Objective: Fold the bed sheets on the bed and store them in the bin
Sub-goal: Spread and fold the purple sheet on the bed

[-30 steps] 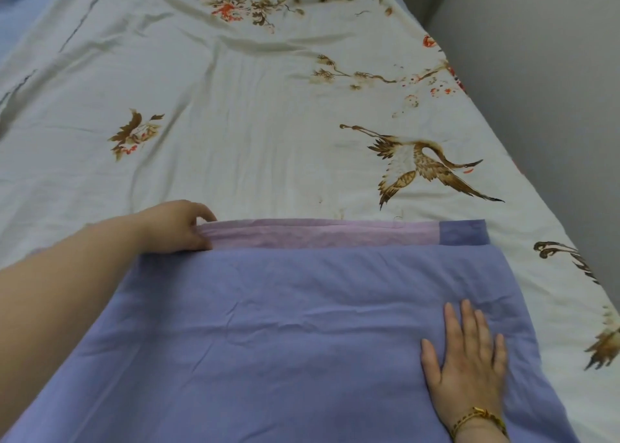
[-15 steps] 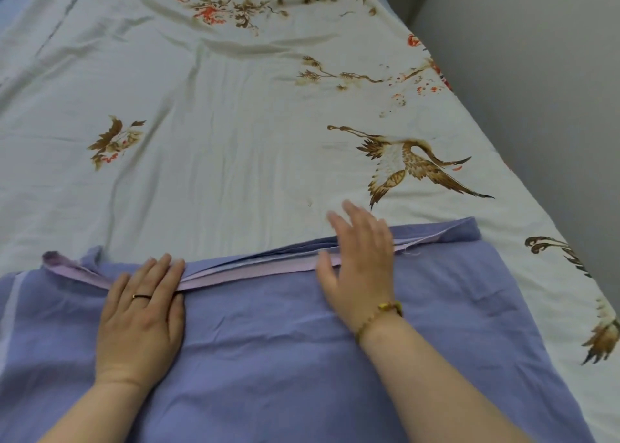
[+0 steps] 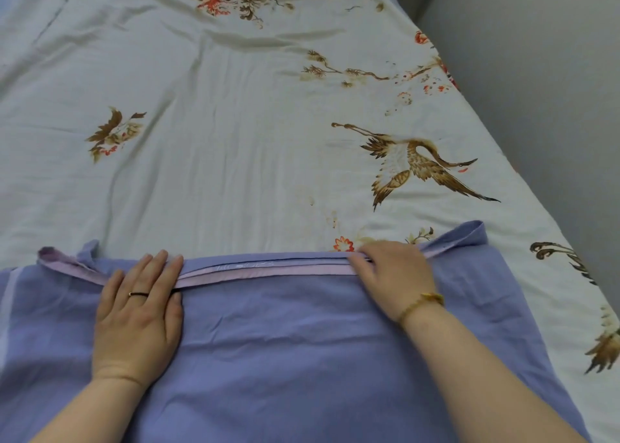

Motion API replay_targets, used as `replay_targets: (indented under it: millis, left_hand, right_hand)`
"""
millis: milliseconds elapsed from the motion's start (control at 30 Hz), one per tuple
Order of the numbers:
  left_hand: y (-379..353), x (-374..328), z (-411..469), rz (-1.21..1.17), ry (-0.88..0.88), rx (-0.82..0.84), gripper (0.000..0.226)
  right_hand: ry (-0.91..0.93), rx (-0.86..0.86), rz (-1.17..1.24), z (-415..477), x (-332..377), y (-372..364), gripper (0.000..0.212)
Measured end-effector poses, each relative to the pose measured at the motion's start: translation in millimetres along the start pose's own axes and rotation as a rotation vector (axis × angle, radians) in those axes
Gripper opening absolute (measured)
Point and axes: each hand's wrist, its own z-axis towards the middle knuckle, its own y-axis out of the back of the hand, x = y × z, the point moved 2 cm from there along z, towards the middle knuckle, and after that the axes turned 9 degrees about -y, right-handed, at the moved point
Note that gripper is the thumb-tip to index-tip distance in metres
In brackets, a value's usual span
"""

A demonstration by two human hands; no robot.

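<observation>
The purple sheet [image 3: 302, 342] lies part-folded across the bed's near end, its stacked far edge pressed by the flat, straight-fingered left hand [image 3: 137, 315] and pinched by the curled right hand [image 3: 392, 274], while the crane-print sheet [image 3: 235, 140] beneath lies spread unfolded and no bin shows, so most of the task seems left.

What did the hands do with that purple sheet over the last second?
The left hand let go of the far left corner of the blue-violet cotton sheet and now lies flat on its layered far edge. The right hand left the near right part, went to that edge and slid rightward, fingers bent over it. The white bird-patterned bedspread stayed put.
</observation>
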Motion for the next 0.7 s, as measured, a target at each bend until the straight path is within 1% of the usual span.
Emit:
replay_targets:
  millis: [33,100,167,233,333,367,433,467,500,533,567,600,633,667,700]
  left_hand:
    - [0,0,0,0.002,0.007,0.007,0.048]
    - [0,1,0,0.0,0.022,0.024,0.049]
    - [0,0,1,-0.002,0.027,0.043,0.049]
    - [1,1,2,0.006,0.038,0.049,0.047]
    - [0,0,2,0.021,0.085,0.09,0.051]
    - [0,0,3,0.033,0.094,0.096,0.051]
    - [-1,1,3,0.049,0.099,0.114,0.051]
    - [-1,2,3,0.054,0.103,0.122,0.051]
    - [-1,3,3,0.062,0.107,0.127,0.052]
    - [-1,3,3,0.073,0.111,0.128,0.052]
    - [0,2,3,0.085,0.114,0.137,0.051]
    - [1,3,3,0.092,0.114,0.145,0.051]
    - [1,3,4,0.092,0.104,0.151,0.051]
    - [0,5,3,0.088,0.095,0.158,0.05]
    - [0,6,3,0.1,0.085,0.167,0.05]
  right_hand:
    - [-0.068,0.001,-0.002,-3,-25,-1,0.082]
    - [-0.211,0.051,-0.06,-9,-69,-2,0.098]
    - [-0.275,0.131,-0.12,-10,-96,-3,0.101]
    - [-0.34,0.138,-0.175,-4,-106,-4,0.09]
    - [-0.543,0.094,-0.163,-1,-108,0,0.062]
    - [-0.598,0.051,-0.145,-1,-103,3,0.057]
    - [-0.669,-0.02,-0.091,-1,-76,6,0.054]
    - [-0.631,-0.055,-0.062,-2,-52,5,0.054]
    - [-0.522,-0.096,-0.031,-2,-21,1,0.054]
    - [-0.375,-0.121,0.014,-2,14,-3,0.058]
    - [-0.221,-0.108,0.075,-4,52,-8,0.067]
    - [-0.069,-0.062,0.128,-7,91,-15,0.076]
    - [0.054,0.01,0.139,-11,122,-23,0.077]
    - [0.133,0.083,0.115,-15,147,-33,0.072]
    - [0.168,0.112,0.076,-19,161,-42,0.068]
